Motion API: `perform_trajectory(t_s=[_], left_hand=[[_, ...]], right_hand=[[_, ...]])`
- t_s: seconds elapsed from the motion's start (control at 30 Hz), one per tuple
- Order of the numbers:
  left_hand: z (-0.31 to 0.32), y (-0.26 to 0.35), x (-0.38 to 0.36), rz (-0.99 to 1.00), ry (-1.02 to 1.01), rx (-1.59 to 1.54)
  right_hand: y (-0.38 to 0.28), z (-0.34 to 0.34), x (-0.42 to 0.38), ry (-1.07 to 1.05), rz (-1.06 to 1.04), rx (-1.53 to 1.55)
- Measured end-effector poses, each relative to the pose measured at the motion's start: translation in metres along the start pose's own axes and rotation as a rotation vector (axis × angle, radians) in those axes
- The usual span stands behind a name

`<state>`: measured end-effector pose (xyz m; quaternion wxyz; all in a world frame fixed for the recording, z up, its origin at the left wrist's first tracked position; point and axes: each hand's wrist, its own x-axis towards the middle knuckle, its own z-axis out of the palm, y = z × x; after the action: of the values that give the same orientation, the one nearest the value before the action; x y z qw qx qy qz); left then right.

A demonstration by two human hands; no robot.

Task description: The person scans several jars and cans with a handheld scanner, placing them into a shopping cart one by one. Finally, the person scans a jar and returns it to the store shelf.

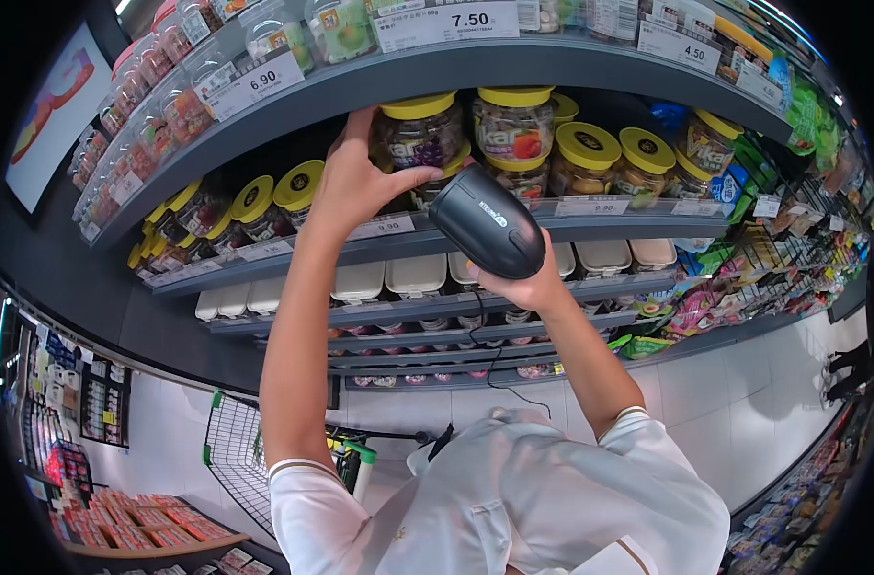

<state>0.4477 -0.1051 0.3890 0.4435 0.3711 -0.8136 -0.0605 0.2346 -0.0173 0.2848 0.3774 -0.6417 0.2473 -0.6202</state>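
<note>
On the upper jar shelf, my left hand is wrapped round the left side of a clear plastic jar with a yellow lid and a grape picture. Its thumb lies across the jar's lower front, and the other fingers are partly hidden behind it. My right hand holds a black corded barcode scanner, its head pointing up toward the jar. The scanner's thin cable hangs down in front of the lower shelves. Just right of the held jar stands another yellow-lidded jar with a peach picture.
Above is a shelf edge with price tags and clear tubs. Below sit white-lidded boxes. A green-handled shopping cart stands at lower left. Bagged snacks hang at right, and a person's legs show at the far right.
</note>
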Motion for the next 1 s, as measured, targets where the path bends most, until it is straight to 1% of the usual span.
perform_trajectory(t_s=[0.03, 0.2, 0.4, 0.5, 0.6, 0.7, 0.77, 0.8, 0.87, 0.9, 0.97, 1.0], left_hand=[[0.0, -0.001, 0.001, 0.005, -0.004, 0.004], [-0.001, -0.011, 0.004, 0.032, -0.024, 0.049], [-0.006, -0.002, 0.006, -0.033, -0.119, 0.083], [-0.003, -0.004, 0.006, 0.066, -0.077, 0.158], [-0.002, -0.001, 0.007, 0.028, -0.084, 0.124], [-0.001, 0.007, 0.004, -0.016, -0.071, 0.156], [-0.001, 0.011, 0.005, -0.017, -0.074, 0.177], [-0.001, 0.013, 0.003, -0.03, -0.072, 0.19], [0.0, 0.007, 0.002, 0.038, -0.052, 0.204], [0.002, 0.002, 0.001, 0.085, -0.021, 0.229], [0.002, 0.003, -0.001, 0.053, -0.025, 0.201], [0.002, 0.004, -0.006, 0.125, 0.022, 0.243]], right_hand=[[-0.001, 0.001, 0.002, 0.013, -0.036, 0.017], [-0.004, 0.001, 0.007, -0.022, -0.062, 0.03], [-0.003, 0.0, 0.009, -0.044, -0.05, 0.024], [-0.002, -0.002, 0.008, -0.046, -0.038, 0.054], [0.001, -0.005, 0.009, -0.059, -0.073, 0.043], [0.006, -0.01, 0.009, -0.076, -0.124, 0.018], [0.007, -0.013, 0.004, -0.073, -0.014, 0.001], [0.004, -0.015, -0.003, -0.068, 0.115, -0.007], [0.015, -0.015, -0.011, -0.011, 0.175, -0.016], [0.017, -0.016, -0.011, -0.017, 0.155, -0.02], [0.009, -0.014, -0.006, -0.063, 0.106, 0.015], [0.0, -0.01, -0.001, -0.104, 0.079, 0.055]])
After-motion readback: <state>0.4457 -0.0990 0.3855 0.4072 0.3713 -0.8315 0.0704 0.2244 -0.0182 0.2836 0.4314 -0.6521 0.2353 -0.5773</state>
